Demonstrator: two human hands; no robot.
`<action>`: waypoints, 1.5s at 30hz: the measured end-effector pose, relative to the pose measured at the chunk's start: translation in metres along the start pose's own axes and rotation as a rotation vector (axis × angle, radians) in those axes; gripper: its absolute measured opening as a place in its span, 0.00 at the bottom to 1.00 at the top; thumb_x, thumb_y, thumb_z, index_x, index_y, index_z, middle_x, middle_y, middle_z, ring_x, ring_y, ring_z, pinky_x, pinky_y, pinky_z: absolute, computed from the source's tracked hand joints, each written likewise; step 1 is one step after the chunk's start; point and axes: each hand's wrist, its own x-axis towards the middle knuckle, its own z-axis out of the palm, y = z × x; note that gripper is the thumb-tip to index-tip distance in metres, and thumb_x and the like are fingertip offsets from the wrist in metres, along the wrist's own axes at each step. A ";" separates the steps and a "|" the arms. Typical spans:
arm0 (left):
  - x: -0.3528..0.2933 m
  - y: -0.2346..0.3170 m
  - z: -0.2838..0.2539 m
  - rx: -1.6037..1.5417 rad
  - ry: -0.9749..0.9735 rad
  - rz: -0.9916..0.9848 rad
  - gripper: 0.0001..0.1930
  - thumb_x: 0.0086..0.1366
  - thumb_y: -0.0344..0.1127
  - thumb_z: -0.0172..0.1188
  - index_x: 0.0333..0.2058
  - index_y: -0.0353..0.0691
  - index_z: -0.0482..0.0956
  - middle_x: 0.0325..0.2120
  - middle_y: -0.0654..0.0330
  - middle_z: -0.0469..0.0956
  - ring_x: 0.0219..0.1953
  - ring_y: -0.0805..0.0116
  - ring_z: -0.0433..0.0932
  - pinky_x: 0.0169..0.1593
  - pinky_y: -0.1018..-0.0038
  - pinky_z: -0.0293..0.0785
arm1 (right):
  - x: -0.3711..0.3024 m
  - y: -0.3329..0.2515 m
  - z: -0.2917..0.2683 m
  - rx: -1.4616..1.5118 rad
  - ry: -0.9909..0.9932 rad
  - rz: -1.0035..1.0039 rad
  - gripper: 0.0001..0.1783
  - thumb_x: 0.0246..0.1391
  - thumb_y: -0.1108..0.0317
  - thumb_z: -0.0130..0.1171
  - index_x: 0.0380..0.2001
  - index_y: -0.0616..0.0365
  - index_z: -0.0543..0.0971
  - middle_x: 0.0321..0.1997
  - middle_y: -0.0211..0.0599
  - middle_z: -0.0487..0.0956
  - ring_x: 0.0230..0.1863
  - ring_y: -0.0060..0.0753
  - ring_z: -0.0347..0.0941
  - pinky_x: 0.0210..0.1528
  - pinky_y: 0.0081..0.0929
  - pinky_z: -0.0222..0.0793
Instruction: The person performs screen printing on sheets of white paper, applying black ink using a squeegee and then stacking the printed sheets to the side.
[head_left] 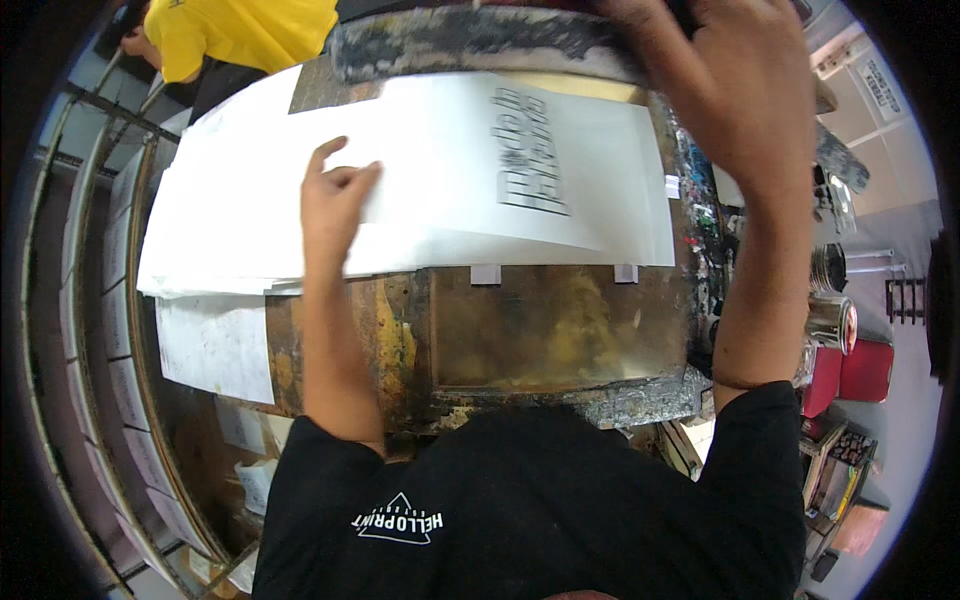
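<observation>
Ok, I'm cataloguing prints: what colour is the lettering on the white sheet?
Black lettering, best seen in the head view.

Lettering [532,165] in three places.
Black outlines on a white sheet [615,200], white on a black shirt [560,500], dark on a pale sign [882,90].

White sheet [470,180] with black lettering

Our left hand [335,195]: left of centre, fingers [322,158] curled, thumb [364,182] apart | our left forearm [338,350]: near-vertical below | our right hand [720,70]: upper right, blurred, cut by top edge | our right forearm [768,270]: upright beneath
</observation>
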 end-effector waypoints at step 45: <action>-0.077 0.093 0.092 -0.568 -0.050 0.106 0.49 0.63 0.34 0.78 0.76 0.36 0.56 0.55 0.49 0.81 0.43 0.64 0.85 0.47 0.70 0.83 | -0.038 0.003 0.011 -0.276 0.174 -0.159 0.30 0.68 0.36 0.54 0.36 0.54 0.80 0.29 0.36 0.78 0.33 0.41 0.74 0.44 0.40 0.68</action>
